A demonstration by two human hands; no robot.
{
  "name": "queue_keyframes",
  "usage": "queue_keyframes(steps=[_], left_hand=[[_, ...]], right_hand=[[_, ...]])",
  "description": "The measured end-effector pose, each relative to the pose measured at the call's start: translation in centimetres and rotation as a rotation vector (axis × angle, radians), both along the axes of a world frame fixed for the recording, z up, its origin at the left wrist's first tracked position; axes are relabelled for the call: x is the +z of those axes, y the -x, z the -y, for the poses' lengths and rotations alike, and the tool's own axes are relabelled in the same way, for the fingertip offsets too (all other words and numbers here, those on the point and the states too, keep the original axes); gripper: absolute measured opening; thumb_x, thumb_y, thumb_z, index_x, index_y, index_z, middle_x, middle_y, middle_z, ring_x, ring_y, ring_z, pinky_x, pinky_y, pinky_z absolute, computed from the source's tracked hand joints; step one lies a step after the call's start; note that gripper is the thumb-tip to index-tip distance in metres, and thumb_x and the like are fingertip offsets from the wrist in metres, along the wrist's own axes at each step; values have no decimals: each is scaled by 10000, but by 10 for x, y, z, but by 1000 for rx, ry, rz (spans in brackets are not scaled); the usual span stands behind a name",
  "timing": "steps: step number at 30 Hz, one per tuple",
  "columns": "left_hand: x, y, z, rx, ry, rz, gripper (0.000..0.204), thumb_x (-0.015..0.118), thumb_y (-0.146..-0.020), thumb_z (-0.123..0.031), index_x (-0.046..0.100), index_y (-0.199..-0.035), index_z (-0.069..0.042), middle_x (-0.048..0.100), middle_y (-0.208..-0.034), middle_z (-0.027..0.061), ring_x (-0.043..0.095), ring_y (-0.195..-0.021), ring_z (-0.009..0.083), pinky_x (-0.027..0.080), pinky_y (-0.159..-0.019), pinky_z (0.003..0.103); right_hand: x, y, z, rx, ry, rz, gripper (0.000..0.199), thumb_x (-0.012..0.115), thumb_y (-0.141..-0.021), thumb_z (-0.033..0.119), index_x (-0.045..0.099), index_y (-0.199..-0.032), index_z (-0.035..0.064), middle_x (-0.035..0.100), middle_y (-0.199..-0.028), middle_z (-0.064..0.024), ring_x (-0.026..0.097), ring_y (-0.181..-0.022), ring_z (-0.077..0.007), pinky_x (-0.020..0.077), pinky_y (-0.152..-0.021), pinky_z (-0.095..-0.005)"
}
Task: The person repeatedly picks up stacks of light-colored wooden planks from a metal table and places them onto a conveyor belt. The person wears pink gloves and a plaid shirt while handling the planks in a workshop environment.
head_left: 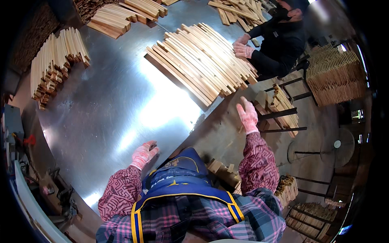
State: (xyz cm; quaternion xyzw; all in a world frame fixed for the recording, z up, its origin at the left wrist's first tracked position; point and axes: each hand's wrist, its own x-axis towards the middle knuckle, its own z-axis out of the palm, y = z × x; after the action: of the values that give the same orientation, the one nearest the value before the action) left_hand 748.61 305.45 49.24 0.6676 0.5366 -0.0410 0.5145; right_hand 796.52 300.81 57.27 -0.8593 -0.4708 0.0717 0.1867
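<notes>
Pale wooden slats (202, 60) lie side by side in a broad layer on the shiny metal table (101, 117). My right hand (247, 114), in a pink-and-white knitted glove, reaches out past the table's edge, close to the near right end of the slats. Its fingers are stretched out and nothing is in them. Gloved the same way, my left hand (145, 154) is low over the near part of the table, away from the slats. It holds nothing, and its fingers and thumb stand apart; whether it touches the metal I cannot tell.
A co-worker (279, 44) in dark clothes has gloved hands at the slats' far right end. More slats (58, 65) are heaped at the table's left, with another pile (115, 18) behind. Metal racks (279, 113) holding wood and a round fan (337, 144) stand right.
</notes>
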Motion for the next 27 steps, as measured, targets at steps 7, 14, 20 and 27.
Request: queue_keyframes(steps=[7, 14, 20, 27], left_hand=[[-34, -77, -53, 95, -359, -193, 733, 579, -881, -481, 398, -1421, -19, 376, -1464, 240, 312, -1381, 385, 255, -1139, 439], [-88, -201, -134, 429, -506, -421, 832, 459, -903, -589, 327, -1446, 28, 281, -1487, 317, 224, -1375, 492, 118, -1132, 570], [-35, -294, -173, 1073, 65, 567, 838, 581, -921, -391, 150, -1513, 15, 315, -1500, 242, 331, -1364, 279, 253, -1128, 365], [-57, -312, -138, 619, -336, 442, 1000, 707, -856, -233, 1, -1528, -7, 95, -1577, 240, 144, -1459, 340, 169, -1173, 369]], right_hand=[[-59, -107, -111, -39, -78, -102, 577, 585, -908, 458, 523, -1361, 106, 548, -1328, -206, 523, -1224, -341, 400, -1037, -401], [-48, -190, -232, 40, 48, 109, 605, 586, -901, 484, 530, -1327, 59, 557, -1270, -257, 532, -1172, -411, 430, -984, -455], [-95, -258, -327, 19, 44, 110, 759, 458, -914, 597, 407, -1417, 30, 554, -1275, -276, 527, -1190, -413, 413, -994, -461], [-97, -258, -385, 112, 384, 162, 539, 305, -995, 527, 562, -1278, 147, 645, -1030, -275, 601, -1035, -422, 468, -874, -482]])
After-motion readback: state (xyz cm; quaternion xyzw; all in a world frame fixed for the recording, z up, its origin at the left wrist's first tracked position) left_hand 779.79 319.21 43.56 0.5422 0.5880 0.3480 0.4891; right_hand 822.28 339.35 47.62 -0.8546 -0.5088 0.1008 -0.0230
